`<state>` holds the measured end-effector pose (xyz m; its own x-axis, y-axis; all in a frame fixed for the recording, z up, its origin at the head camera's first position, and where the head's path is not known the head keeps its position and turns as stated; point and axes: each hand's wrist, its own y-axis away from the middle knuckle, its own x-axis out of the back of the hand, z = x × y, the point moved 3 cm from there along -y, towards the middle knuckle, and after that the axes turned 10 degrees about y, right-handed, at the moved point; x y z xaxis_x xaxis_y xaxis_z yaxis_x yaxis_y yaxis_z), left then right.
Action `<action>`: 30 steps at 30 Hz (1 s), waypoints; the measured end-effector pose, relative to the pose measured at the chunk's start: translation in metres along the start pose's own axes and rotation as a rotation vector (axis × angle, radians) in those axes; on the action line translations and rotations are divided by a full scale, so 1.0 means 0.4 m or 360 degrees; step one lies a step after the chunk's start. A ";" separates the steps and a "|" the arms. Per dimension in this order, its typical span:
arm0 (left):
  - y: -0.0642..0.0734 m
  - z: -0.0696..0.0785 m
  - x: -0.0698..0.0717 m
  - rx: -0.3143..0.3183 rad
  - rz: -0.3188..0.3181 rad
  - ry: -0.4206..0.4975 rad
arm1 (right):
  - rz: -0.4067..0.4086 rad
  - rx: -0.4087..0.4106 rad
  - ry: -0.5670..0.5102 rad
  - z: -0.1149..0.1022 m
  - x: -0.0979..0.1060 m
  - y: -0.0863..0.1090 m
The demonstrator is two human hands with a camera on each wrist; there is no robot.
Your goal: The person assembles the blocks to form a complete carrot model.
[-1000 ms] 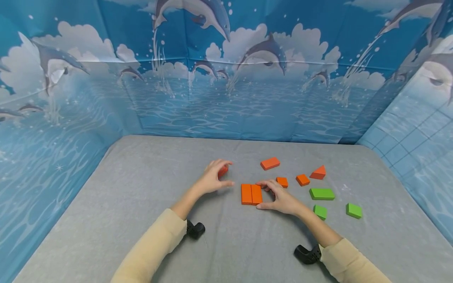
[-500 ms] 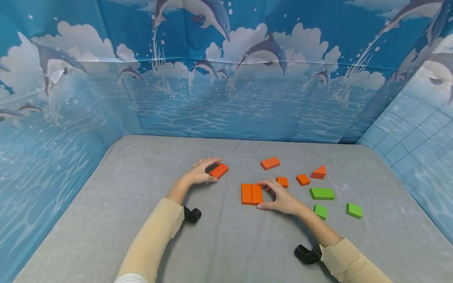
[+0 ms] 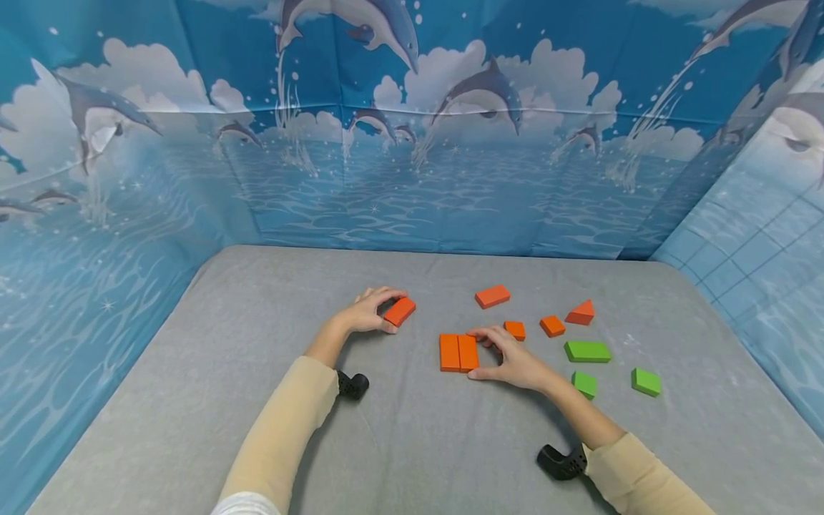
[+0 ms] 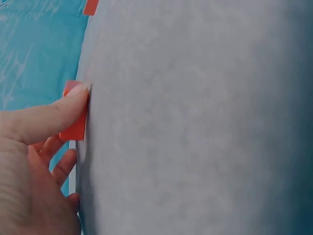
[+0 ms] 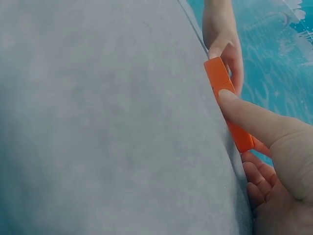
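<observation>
Towards the back left of the grey cloth, my left hand (image 3: 362, 315) holds a red-orange rectangular block (image 3: 400, 312) between thumb and fingers. In the left wrist view the thumb lies across that block (image 4: 74, 128), with fingers behind it. Two orange rectangular blocks lie flat, long sides together, in the middle: a left one (image 3: 448, 353) and a right one (image 3: 468, 353). My right hand (image 3: 511, 363) grips the right one, thumb at its near end and a fingertip at its far end. In the right wrist view the thumb (image 5: 254, 117) overlaps the orange blocks (image 5: 217, 73).
Behind the pair lies another orange block (image 3: 492, 296). To the right are small orange blocks (image 3: 514, 330) (image 3: 552, 326), an orange triangle (image 3: 581, 312), a long green block (image 3: 588, 351) and two smaller green blocks (image 3: 584, 384) (image 3: 646, 382). A dolphin-print curtain (image 3: 412, 193) stands behind.
My left hand has moved left and a little back from near the pair, showing more of the red-orange block, and now holds it. The right hand stays at the pair.
</observation>
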<state>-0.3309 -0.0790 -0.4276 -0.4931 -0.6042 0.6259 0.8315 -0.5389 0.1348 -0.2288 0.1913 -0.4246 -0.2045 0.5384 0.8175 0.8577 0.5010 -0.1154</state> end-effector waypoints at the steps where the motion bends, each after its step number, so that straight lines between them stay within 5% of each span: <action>1: 0.002 0.000 0.001 -0.0021 0.0010 0.0006 | 0.0002 0.0001 0.0000 0.011 -0.005 -0.002; 10: 0.015 0.002 -0.005 -0.0131 0.0172 0.0057 | 0.0001 0.0040 -0.0021 0.025 -0.010 -0.004; 18: 0.049 0.059 -0.071 -0.0345 0.0222 0.0141 | 0.0004 0.0039 0.0002 0.023 -0.011 -0.002; 30: 0.097 0.105 -0.170 -0.0281 0.0461 -0.0143 | 0.0006 0.0015 -0.0014 0.024 -0.011 -0.003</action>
<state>-0.2543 -0.0344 -0.4327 -0.2125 -0.6972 0.6847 0.8725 -0.4508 -0.1883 -0.2334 0.1949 -0.4336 -0.2053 0.5461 0.8122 0.8540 0.5053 -0.1240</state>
